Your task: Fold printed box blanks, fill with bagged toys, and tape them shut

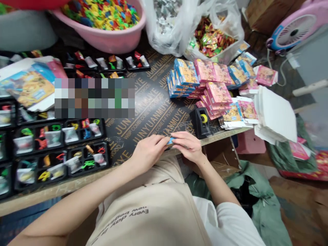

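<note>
- The fingers (160, 140) of the left hand (148, 152) are pressed together on a small blue box (171, 140), meeting the fingers of the right hand (188, 147), which pinch the same box from its other side; it sits between the two hands at the near edge of the surface (143, 112), mostly hidden by them.
- Far left, black trays (60, 150) hold small coloured toys and clear packets in separate compartments, and a flat printed carton (28, 85) lies above them.
- At the top left, a pink basin (107, 37) is heaped with mixed coloured pieces.
- In the middle, the hands seem to be closing or pressing shut the little box, so the step in hand looks like finishing one pack; whether its flap is already tucked cannot be told.
- Just right of the hands, a black tape dispenser (202, 121) with a yellow roll stands close by.
- Beyond it, stacks of blue boxes (183, 77) and pink boxes (217, 92) lie piled together, with clear bags (194, 27) of small items behind them.
- The next move probably calls for a firm, even squeeze so the thin card does not buckle, then a short reach right toward the tape or the stacks.
- Far right, a pile of white flat cards (275, 114) overhangs the edge of the surface.
</note>
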The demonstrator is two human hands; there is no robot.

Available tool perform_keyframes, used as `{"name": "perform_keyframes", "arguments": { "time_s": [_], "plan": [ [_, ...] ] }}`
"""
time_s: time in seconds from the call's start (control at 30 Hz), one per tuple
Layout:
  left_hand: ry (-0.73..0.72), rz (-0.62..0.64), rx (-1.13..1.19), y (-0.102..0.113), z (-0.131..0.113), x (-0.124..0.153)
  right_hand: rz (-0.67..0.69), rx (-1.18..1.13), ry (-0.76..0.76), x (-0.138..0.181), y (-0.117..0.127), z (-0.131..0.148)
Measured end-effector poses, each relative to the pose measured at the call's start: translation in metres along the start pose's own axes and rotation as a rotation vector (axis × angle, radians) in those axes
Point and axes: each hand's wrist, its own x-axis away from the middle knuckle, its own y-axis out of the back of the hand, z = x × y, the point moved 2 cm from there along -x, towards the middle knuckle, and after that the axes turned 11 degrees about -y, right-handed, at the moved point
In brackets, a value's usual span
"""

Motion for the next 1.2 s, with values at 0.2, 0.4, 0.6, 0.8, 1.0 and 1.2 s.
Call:
{"name": "perform_keyframes", "arguments": {
  "time_s": [0.2, 0.4, 0.6, 0.8, 1.0, 1.2],
  "plan": [
    [-0.054, 0.016, -0.207, -0.005, 0.020, -0.022, -0.780, 0.272, -0.302, 0.040, 0.099, -0.046],
    [-0.192, 0.121, -0.260, -0.022, 0.021, -0.025, -0.447, 0.204, -0.497, 0.040, 0.120, -0.084],
    [-0.278, 0.091, -0.369, -0.026, 0.014, -0.021, -0.532, 0.157, -0.412, 0.031, 0.110, -0.073],
    [-0.259, 0.032, -0.294, -0.026, 0.019, -0.020, -0.747, -0.164, -0.524, 0.056, 0.094, -0.084],
    [-0.282, -0.084, -0.204, -0.026, 0.024, -0.018, -0.752, -0.079, -0.583, 0.062, 0.089, -0.105],
    [-0.128, 0.029, -0.220, -0.025, 0.020, -0.017, -0.966, -0.240, -0.551, 0.063, 0.069, -0.081]
  ]
}}
